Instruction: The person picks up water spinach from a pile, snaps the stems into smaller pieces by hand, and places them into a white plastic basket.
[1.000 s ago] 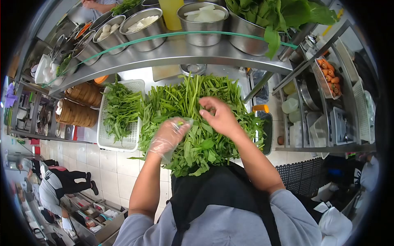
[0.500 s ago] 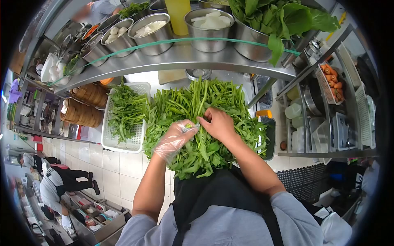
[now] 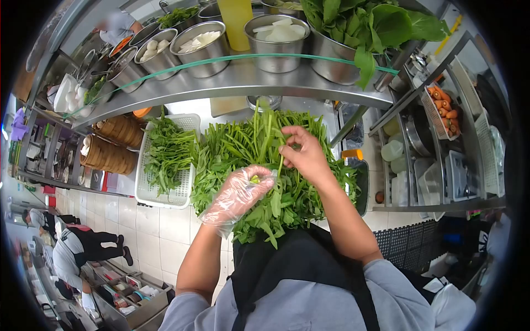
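Observation:
A big heap of long-stemmed leafy greens point(image 3: 229, 140), which look like water spinach, lies in front of me with cut stem ends pointing away. My left hand point(image 3: 242, 192), in a clear plastic glove, is closed over the heap's middle; a bit of yellow-green stem shows in its curled fingers. My bare right hand point(image 3: 305, 155) pinches a green stem point(image 3: 280, 164) between thumb and index finger, just right of the left hand. Leaves hang below the left hand towards my apron.
A white perforated basket point(image 3: 142, 182) with more greens stands left, beside bamboo steamers point(image 3: 110, 154). Overhead, a steel shelf point(image 3: 232, 90) bears metal pots of ingredients. Right are a dark bin point(image 3: 362, 187) and a rack with a carrot basket point(image 3: 436, 124). A co-worker point(image 3: 72, 251) bends over a counter at lower left.
My right hand has moved right and slightly up from the left hand, with a stem in its pinch. The left hand has shifted slightly and turned.

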